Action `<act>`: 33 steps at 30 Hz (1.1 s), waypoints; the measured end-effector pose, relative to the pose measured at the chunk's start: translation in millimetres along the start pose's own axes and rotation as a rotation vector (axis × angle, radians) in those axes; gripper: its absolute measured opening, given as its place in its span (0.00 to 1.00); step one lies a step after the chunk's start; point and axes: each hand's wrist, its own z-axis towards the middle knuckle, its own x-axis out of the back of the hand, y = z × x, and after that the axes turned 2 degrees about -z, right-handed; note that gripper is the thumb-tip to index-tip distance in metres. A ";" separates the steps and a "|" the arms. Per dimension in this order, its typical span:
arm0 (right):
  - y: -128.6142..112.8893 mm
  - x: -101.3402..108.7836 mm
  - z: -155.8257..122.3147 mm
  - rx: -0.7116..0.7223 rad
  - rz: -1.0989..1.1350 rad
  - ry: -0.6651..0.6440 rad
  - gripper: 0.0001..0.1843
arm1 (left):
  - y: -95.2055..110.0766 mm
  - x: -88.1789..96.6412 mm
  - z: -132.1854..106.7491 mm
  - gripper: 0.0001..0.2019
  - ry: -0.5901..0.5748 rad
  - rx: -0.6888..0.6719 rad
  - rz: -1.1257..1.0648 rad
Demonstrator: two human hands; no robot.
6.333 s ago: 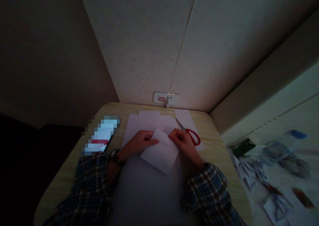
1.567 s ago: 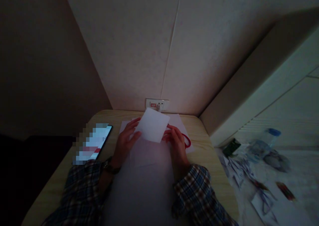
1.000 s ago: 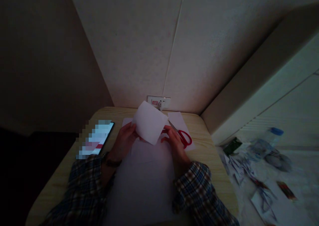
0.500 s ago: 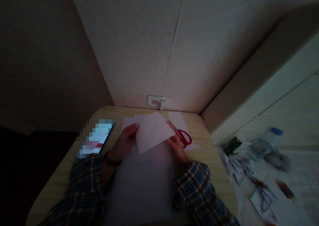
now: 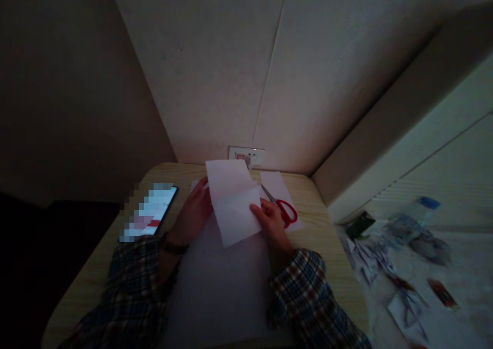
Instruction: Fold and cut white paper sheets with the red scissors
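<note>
A white sheet of paper [image 5: 233,200] is held up above the table, partly folded with a crease across its middle. My left hand [image 5: 194,213] grips its left edge, fingers closed behind the sheet. My right hand [image 5: 269,220] pinches the right edge, thumb on the front. Below them a larger white sheet [image 5: 227,287] lies flat on the wooden table [image 5: 96,267]. Red-handled scissors [image 5: 285,210] lie just right of my right hand, on another white paper [image 5: 275,182].
A phone [image 5: 148,213] with a lit screen lies at the table's left. A wall socket [image 5: 246,155] sits behind the table. On the bed at the right lie paper scraps [image 5: 370,259], a plastic bottle [image 5: 412,220] and a dark small box [image 5: 358,226].
The sheet was pressed flat on the table, then lifted and turned between both hands; it is now partly opened along its crease and held more upright.
</note>
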 end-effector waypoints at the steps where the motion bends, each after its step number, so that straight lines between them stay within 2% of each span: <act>1: -0.6 -0.3 0.0 -0.009 -0.016 -0.019 0.13 | -1.2 -1.0 -0.5 0.21 -0.009 -0.021 0.041; 5: -1.7 -0.6 -1.0 -0.045 -0.063 -0.080 0.14 | -4.3 -4.1 -2.8 0.28 0.015 -0.019 0.174; 9: -1.4 -0.2 -1.4 -0.075 -0.093 -0.082 0.15 | -6.5 -1.4 -2.5 0.25 0.028 -0.028 0.215; 14: -0.2 0.5 0.6 -0.075 -0.098 -0.041 0.17 | -6.7 0.6 -1.0 0.21 0.044 -0.043 0.148; 19: 2.3 1.5 1.7 -0.070 -0.102 -0.024 0.15 | -3.0 -4.1 -4.4 0.30 -0.011 -0.001 0.196; 23: 4.2 2.0 1.1 -0.060 -0.106 -0.044 0.17 | -4.8 -3.7 -4.2 0.36 0.050 -0.017 0.312; 33: 2.1 0.3 -1.0 -0.093 -0.099 -0.097 0.19 | -6.4 -2.1 -2.9 0.31 0.095 -0.032 0.365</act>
